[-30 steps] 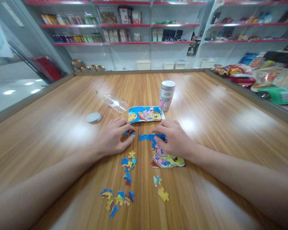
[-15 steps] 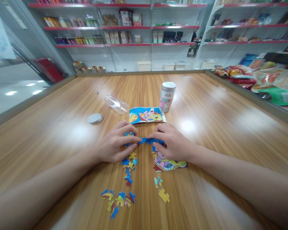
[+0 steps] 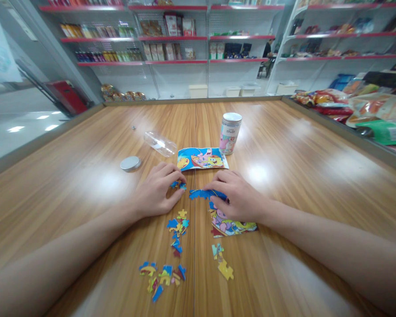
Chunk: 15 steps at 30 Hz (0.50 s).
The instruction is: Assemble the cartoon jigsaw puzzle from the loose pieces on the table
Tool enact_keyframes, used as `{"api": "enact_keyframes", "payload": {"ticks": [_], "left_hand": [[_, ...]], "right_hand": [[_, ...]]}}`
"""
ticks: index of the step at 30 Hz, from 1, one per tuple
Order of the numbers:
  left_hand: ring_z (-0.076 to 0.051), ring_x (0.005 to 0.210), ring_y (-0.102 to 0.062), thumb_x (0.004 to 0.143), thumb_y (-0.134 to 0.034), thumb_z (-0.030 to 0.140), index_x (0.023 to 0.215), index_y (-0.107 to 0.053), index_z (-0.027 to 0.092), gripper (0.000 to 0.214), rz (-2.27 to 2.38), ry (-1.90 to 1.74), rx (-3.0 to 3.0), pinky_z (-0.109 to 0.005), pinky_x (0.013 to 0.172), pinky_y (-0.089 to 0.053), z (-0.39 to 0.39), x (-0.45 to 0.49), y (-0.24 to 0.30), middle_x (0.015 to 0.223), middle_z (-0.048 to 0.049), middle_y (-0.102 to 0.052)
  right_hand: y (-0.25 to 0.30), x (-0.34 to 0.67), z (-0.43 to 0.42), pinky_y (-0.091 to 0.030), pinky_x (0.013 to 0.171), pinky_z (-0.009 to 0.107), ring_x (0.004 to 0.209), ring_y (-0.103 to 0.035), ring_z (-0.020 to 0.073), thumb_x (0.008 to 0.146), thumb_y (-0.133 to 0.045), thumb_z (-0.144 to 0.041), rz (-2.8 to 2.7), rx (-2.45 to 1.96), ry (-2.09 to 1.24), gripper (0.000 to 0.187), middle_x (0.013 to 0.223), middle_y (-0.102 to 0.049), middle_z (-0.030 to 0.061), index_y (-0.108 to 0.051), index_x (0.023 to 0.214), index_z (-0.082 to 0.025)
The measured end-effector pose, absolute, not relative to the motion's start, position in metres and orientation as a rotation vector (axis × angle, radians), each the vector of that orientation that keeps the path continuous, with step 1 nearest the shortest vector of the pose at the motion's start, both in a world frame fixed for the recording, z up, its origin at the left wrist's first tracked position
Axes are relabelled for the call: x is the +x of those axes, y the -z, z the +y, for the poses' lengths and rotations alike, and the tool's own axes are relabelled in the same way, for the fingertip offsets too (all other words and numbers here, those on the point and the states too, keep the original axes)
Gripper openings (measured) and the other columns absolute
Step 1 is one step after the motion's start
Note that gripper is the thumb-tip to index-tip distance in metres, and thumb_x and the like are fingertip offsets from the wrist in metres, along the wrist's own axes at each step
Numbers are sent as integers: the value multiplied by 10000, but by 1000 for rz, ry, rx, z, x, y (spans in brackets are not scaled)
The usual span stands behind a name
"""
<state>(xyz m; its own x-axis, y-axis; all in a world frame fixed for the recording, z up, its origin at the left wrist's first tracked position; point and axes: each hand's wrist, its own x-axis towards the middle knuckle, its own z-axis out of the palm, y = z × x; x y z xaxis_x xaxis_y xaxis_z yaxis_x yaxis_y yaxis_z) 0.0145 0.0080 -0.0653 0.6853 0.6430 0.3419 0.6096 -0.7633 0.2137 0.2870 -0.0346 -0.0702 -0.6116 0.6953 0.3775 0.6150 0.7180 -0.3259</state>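
Observation:
My left hand (image 3: 161,189) is over the table with its fingers curled round small blue puzzle pieces (image 3: 182,186); thumb and index finger close on one of them, and the palm side is hidden. My right hand (image 3: 236,193) presses its fingertips on a joined blue puzzle strip (image 3: 198,193), partly covering it. Just below that hand lies a joined puzzle section (image 3: 232,226) with pink and yellow cartoon figures. Loose puzzle pieces (image 3: 178,226) are scattered between my arms, with another group (image 3: 165,275) nearer me. Two more pieces (image 3: 225,268) lie below the joined section.
Beyond my hands is a printed picture sheet (image 3: 203,158), beside an upright can (image 3: 230,134). A clear plastic cylinder (image 3: 160,143) lies on its side near a silver lid (image 3: 130,163). Snack bags (image 3: 369,110) are at the right, past the edge of the table (image 3: 86,145).
My left hand has drawn back from the blue strip's left end to the loose blue pieces, uncovering that end. My right hand stays on the strip.

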Motion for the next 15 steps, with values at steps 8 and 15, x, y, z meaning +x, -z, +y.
{"api": "enact_keyframes", "payload": {"ticks": [8, 15], "left_hand": [[-270, 1056, -532, 863, -579, 233, 1013, -613, 206, 156, 1018, -608, 2799, -456, 945, -443, 7, 14, 64, 1095, -85, -618], [-253, 959, -560, 763, -539, 105, 1021, -619, 191, 284, 1220, -728, 2794, -417, 865, -455, 16, 9, 72, 999, -66, -640]], "right_hand": [[72, 288, -35, -410, 878, 392, 937, -532, 217, 887, -584, -228, -2446, -1011, -211, 263, 960, -581, 73, -674, 1129, -182], [71, 288, -35, -412, 869, 389, 917, -530, 217, 878, -593, -224, -2437, -992, -211, 260, 947, -583, 73, -677, 1120, -179]]}}
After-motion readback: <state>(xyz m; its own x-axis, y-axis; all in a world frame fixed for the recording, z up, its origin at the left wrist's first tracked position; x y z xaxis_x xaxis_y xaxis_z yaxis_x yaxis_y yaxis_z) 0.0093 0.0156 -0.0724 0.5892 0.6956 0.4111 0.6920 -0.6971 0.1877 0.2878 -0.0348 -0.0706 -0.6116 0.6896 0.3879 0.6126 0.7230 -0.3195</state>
